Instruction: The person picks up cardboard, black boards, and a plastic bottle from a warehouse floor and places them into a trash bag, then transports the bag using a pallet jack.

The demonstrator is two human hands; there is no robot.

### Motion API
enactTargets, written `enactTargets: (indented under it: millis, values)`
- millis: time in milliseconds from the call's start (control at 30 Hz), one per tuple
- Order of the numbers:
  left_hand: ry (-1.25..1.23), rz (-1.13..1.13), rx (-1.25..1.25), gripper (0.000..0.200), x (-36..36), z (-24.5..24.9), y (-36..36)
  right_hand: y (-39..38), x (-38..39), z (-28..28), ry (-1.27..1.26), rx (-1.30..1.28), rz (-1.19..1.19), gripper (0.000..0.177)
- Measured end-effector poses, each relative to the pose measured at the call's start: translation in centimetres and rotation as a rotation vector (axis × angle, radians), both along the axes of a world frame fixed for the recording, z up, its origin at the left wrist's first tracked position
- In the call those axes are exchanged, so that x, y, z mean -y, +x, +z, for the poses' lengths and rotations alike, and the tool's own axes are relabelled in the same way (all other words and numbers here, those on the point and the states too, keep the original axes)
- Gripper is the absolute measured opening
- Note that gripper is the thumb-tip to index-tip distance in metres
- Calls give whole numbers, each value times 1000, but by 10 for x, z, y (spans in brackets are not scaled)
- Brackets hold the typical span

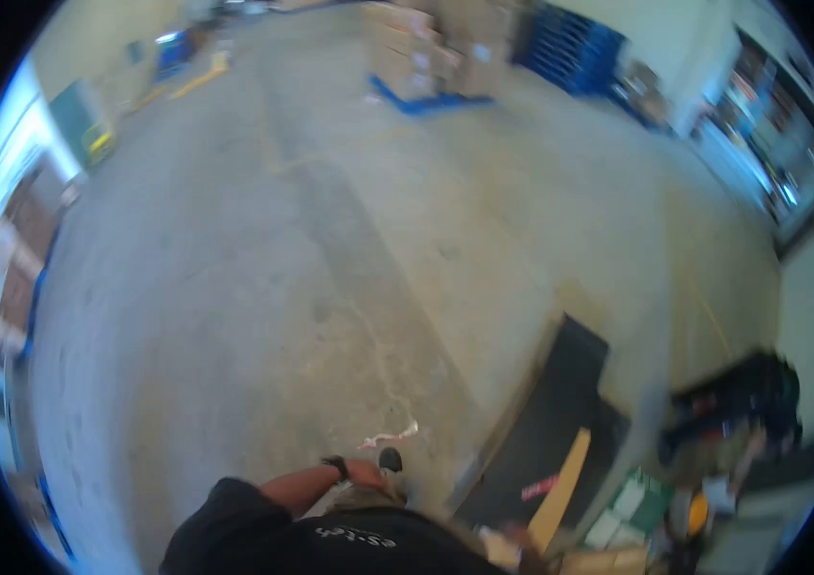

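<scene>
My left hand [368,474] hangs low in front of my trousers, a dark band on its wrist. Blur hides how its fingers are set, and I see no object in it. At the bottom edge, my right hand [522,542] is dark and smeared, right beside the lower end of a long tan strip [561,487]. Whether it grips the strip cannot be made out. Behind the strip is a large dark grey panel [560,398] with a stepped edge and a small red label [539,488]. A twisted red-and-white scrap [391,436] lies on the floor beyond my shoe [390,459].
Ahead, boxes [426,53] stand on a blue pallet [426,103], with stacked blue pallets [568,48] behind. Cartons [19,287] line the left side. A black piece of equipment [735,402] and a green-and-white item [629,508] are at right. The concrete floor [206,268] stretches between.
</scene>
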State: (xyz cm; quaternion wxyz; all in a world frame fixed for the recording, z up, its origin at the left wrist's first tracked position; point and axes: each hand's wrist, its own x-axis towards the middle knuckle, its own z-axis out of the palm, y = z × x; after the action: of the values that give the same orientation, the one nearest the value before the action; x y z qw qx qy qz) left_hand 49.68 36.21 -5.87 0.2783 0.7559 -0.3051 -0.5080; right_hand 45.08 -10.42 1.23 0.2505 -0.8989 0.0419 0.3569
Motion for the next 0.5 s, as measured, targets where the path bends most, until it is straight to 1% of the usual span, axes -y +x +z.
enactTargets:
  millis: [33,67,100,133,167,200,233,300,367,433,500]
  values:
    - [-29,307,2,61,-22,46,17,23,-4,12,-52,2,68,45]
    - [-121,478,36,58,-44,59,33,47,-11,26,-108,14,116,46]
    - [172,712,-110,49,-51,126,58,67,-21,45,-151,25,102,47]
    - [141,825,56,47,-67,141,75,88,-13,23,-206,201,122,58]
    - [103,894,113,45,-93,124,92,123,-35,65,-196,149,28,59]
    - [64,982,167,44,-116,107,106,140,-36,43,-215,260,-89,54]
    - [57,940,156,44,-133,113,127,163,-50,56,-176,297,-160,51]
    - [-42,1315,-94,42,-165,121,162,192,-69,52,-131,334,-235,48]
    - [-45,1310,-98,41,-194,121,200,227,-80,26,-53,270,-317,42]
    - [-46,1331,-104,40,-219,109,240,268,-84,0,-88,103,-203,40]
    - [34,1319,15,44,-253,92,287,326,-93,-23,-146,-52,-108,42]
